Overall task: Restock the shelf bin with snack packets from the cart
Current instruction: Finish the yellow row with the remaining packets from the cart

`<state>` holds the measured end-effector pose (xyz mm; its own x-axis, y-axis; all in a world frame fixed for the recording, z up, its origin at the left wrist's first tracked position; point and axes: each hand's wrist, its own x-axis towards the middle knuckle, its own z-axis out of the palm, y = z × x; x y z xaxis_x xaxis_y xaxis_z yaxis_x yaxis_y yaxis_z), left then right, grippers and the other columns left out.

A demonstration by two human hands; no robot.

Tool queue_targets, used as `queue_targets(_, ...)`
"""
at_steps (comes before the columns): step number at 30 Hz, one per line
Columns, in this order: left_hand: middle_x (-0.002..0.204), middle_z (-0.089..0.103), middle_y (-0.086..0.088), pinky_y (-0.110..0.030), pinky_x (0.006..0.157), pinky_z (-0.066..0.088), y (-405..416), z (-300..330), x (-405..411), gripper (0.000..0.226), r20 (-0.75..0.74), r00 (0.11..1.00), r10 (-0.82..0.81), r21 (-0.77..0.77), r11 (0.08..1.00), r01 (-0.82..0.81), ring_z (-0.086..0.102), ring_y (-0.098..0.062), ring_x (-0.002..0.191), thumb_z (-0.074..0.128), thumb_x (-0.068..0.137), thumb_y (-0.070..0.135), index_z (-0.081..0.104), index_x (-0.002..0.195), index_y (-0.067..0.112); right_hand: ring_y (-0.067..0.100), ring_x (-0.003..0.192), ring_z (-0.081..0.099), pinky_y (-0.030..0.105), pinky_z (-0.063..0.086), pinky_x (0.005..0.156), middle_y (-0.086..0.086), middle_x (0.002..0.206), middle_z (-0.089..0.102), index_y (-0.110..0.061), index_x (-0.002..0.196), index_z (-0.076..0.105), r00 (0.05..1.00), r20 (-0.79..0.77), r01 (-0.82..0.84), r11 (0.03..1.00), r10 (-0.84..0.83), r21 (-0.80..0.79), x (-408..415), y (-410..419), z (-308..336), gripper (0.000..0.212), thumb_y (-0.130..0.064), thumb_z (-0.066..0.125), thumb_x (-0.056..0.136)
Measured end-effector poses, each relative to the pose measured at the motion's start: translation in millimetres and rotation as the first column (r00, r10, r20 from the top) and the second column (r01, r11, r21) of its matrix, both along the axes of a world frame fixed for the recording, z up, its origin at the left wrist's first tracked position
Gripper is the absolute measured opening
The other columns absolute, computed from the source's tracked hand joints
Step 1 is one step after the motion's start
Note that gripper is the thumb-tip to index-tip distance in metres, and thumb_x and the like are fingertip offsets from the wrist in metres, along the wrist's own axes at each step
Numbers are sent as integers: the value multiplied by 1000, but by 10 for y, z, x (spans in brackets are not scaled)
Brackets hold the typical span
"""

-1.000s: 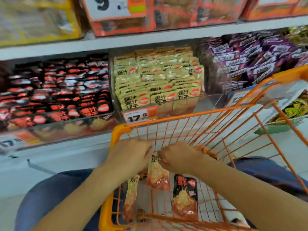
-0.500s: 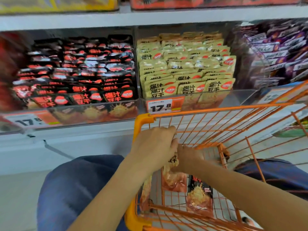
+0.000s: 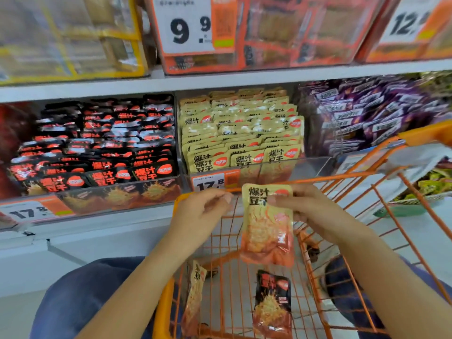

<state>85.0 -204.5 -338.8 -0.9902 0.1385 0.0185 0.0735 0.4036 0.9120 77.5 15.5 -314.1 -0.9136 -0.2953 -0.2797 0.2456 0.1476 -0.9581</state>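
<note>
Right hand [image 3: 315, 211] pinches the yellow packet [image 3: 267, 223] at its top edge, thumb across the front, and the packet hangs upright above the orange cart [image 3: 367, 228]. Left hand [image 3: 200, 211] sits just beside it at nine o'clock, fingers loosely curled, tips near the packet's upper left corner; whether they touch it, I cannot tell. Down at six o'clock, a black packet [image 3: 272, 302] lies in the cart, another yellow one [image 3: 194, 297] leaning at seven. Up at twelve, the yellow bin [image 3: 315, 165] stands nearly full, the black-packet bin [image 3: 117, 192] at ten o'clock.
</note>
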Motion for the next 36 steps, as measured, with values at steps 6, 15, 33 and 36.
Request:
queue_targets(6,88,74,4,-32,84,54,330,259,44,21,284,958,-35,276,960,-47,69,-14,88,60,84,44,75,77,30,9,72,70,15,48,56,-1,79,74,-14,90,74,990,-107,76,988,-90,-134,72,-16,169,13,-16,67,79)
queue_targets(15,54,60,14,-10,45,37,613,520,-101,10,168,969,-181,190,970,149,54,2,50,71,83,14,71,93,14,0,56,61,10,44,52,-10,60,65,3,93,68,973,-114,178,969,-199,-168,83,104,234,20,-15,60,89)
queue_targets(33,91,65,-4,-18,60,52,1273,714,-1656,12,351,916,194,450,823,-347,61,-10,69,65,87,18,58,96,13,34,123,54,44,55,78,17,139,51,-10,117,66,687,-724,694,350,-62,629,-796,518,-430,43,-25,46,82)
queue_targets(36,115,63,-7,-18,69,55,1345,644,-1902,36,333,916,223,456,812,-364,62,-9,75,62,91,15,52,124,7,33,119,57,42,55,80,15,136,54,-9,112,69,651,-758,722,353,-53,595,-797,564,-438,40,-23,51,79)
